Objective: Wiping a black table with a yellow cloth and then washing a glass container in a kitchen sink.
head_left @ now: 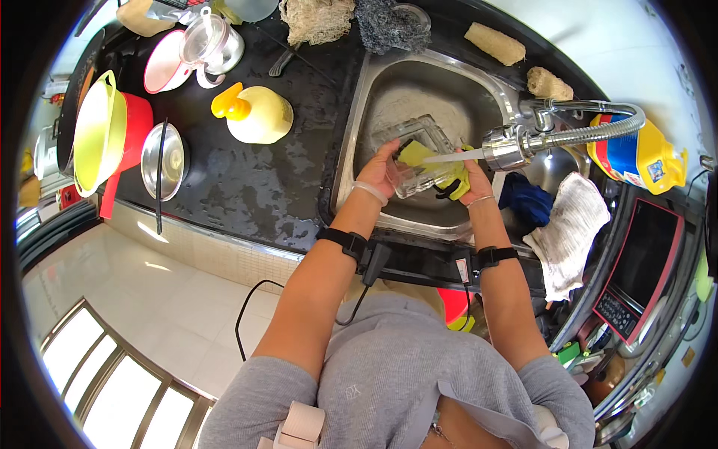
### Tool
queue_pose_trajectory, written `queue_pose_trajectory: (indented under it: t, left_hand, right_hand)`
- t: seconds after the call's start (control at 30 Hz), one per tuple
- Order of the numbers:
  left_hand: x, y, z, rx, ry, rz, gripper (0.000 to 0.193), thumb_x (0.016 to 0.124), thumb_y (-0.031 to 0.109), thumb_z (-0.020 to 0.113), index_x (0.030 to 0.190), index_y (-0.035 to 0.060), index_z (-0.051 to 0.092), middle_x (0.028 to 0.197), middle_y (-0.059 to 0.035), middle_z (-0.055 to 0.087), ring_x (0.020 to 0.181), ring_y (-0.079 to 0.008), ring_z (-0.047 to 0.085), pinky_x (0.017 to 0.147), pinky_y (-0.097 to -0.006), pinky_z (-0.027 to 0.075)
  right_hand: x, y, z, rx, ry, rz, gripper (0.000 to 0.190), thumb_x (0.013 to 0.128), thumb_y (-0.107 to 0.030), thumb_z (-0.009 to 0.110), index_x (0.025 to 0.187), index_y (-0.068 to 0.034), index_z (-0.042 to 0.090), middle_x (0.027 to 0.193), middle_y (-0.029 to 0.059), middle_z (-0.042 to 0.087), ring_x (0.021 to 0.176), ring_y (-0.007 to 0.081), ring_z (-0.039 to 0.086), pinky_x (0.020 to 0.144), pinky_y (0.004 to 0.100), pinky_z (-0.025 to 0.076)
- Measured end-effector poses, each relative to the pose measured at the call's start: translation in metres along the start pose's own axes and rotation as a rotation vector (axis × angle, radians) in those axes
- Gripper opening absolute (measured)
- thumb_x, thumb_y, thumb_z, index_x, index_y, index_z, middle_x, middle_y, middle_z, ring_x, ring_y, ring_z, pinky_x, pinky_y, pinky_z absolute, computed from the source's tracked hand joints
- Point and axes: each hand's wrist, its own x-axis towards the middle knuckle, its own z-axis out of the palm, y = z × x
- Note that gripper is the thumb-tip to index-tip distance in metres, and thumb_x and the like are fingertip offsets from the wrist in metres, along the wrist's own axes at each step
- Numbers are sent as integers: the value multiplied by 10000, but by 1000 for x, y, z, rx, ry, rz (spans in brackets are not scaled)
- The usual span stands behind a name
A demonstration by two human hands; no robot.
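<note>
Over the steel sink [359, 120], my left hand [377, 171] holds a clear glass or plastic container [412, 178] by its left side. My right hand [475, 178] grips a yellow-green cloth [459, 182] with dark edging, part of which lies across the container. A stream of water from the chrome faucet [502, 149] falls between my hands onto the cloth. Another clear, square-cornered piece [429, 126] lies just beyond them in the sink; whether it is joined to the held one I cannot tell.
Left of the sink stand a yellow pump bottle [261, 115], a metal bowl [162, 163] with chopsticks across it, and a green colander [95, 140]. Mesh scrubbers [320, 19] lie behind the sink. At right are a navy cloth [524, 199], a white cloth [572, 236] and a yellow jug [664, 157].
</note>
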Motion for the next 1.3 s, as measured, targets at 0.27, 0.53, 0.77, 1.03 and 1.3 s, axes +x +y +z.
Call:
queue_pose_trajectory:
  t: [0.27, 0.53, 0.77, 1.03, 1.3]
  left_hand:
    - [10, 3, -7, 38, 91, 111, 246, 770, 43, 608, 988, 44, 494, 976, -118, 582, 871, -291, 598, 751, -376, 516]
    - [10, -2, -19, 161, 35, 97, 271, 750, 19, 602, 982, 66, 472, 909, -93, 606, 777, -241, 630, 630, -332, 529]
    - [-37, -19, 19, 344, 14, 74, 297, 777, 36, 592, 1060, 23, 501, 907, -102, 619, 764, -207, 633, 622, -307, 530]
    - [-33, -12, 12, 559, -76, 147, 274, 718, -15, 600, 982, 28, 537, 842, -75, 621, 672, -166, 612, 550, -237, 506]
    - [-39, -18, 33, 665, 1, 132, 299, 716, 6, 629, 996, 35, 529, 900, -64, 612, 726, -136, 604, 563, -241, 496]
  right_hand:
    - [10, 7, -9, -486, 405, -285, 329, 765, -153, 682, 1017, 5, 543, 951, 79, 595, 823, 176, 589, 729, 316, 487]
    - [-30, 42, 71, -1233, -98, -845, 274, 822, -212, 588, 935, 38, 595, 952, 164, 609, 872, 272, 569, 791, 354, 429]
    - [3, -2, 85, -658, 143, 59, 452, 886, -403, 447, 1062, 3, 540, 921, 179, 595, 970, 229, 549, 867, 334, 418]
    - [-18, 36, 88, -1142, -84, -634, 458, 856, -395, 509, 1133, -30, 522, 1259, 233, 443, 1212, 322, 392, 998, 337, 285]
    - [-17, 25, 93, -961, 20, -484, 390, 857, -330, 495, 1090, -21, 537, 1080, 193, 557, 952, 288, 536, 858, 363, 403]
